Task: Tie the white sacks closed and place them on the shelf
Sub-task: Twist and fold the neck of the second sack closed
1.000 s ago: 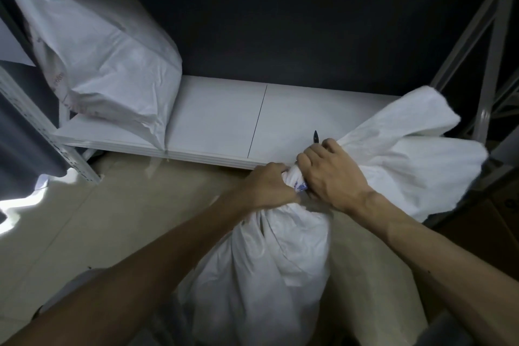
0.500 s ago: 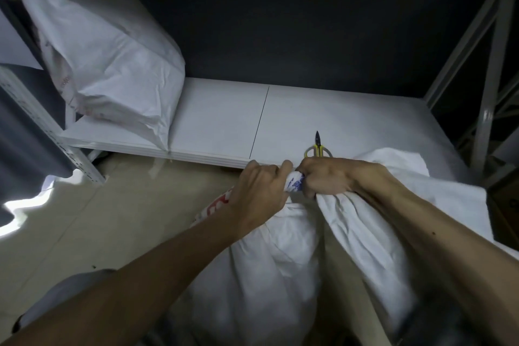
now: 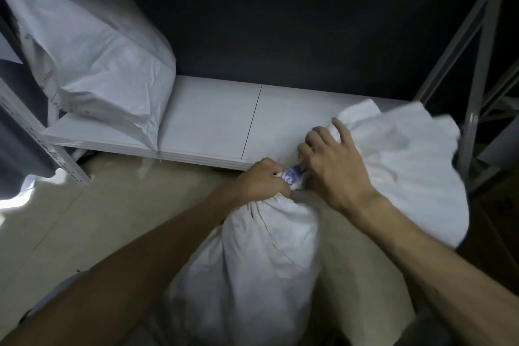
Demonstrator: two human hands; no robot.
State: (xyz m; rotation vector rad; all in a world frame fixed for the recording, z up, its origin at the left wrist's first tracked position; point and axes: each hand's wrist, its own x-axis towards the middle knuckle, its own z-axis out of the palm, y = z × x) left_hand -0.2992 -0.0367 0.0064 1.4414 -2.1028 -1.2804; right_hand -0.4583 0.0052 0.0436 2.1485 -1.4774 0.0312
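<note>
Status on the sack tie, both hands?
Left hand clamped on the gathered neck of the sack. Right hand on the loose flap, fingers partly spread. One sack on shelf already. Nothing blocking.

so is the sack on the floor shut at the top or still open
Gathered shut but not visibly tied: the left hand pinches the floor sack's neck into a tight bunch, and the right hand works beside it.

Both bare forearms reach forward and meet near the middle. The left hand [image 3: 262,178] is closed in a tight fist, knuckles up. The right hand [image 3: 334,168] lies just beside it, palm down, fingers [image 3: 341,128] partly spread.
</note>
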